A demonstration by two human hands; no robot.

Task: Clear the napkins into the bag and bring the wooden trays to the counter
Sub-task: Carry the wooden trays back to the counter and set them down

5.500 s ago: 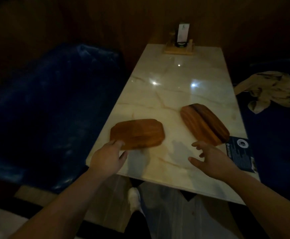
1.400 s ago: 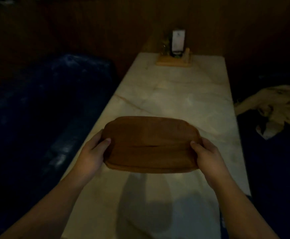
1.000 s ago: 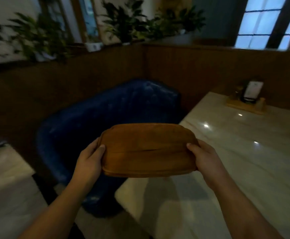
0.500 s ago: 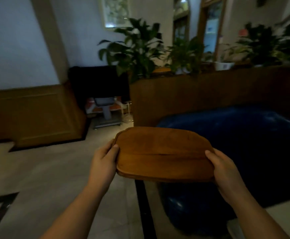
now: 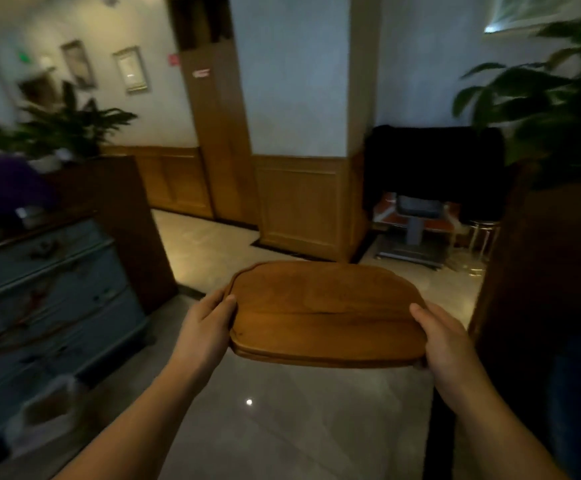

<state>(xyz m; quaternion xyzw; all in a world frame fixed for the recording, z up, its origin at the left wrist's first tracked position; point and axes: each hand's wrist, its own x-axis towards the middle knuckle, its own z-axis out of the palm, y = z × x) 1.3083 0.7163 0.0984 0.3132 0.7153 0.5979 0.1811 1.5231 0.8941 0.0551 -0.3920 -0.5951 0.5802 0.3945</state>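
Note:
Two stacked wooden trays (image 5: 323,313) are held level in front of me above the tiled floor, the edge of the lower one showing along the near side. My left hand (image 5: 206,327) grips the left end with the thumb on top. My right hand (image 5: 445,337) grips the right end the same way. A pale bag (image 5: 40,420) stands on the floor at the lower left, blurred. No napkins are visible.
A blue chest of drawers (image 5: 43,299) with a dark top stands at the left, a brown partition (image 5: 130,230) behind it. A wooden pillar (image 5: 299,202) is ahead, a dark partition (image 5: 541,289) with plants at the right. Shiny floor (image 5: 265,420) stretches ahead.
I picked both trays off the marble table, stacked, and turned left away from the blue sofa. The view now faces the aisle and the blue drawers.

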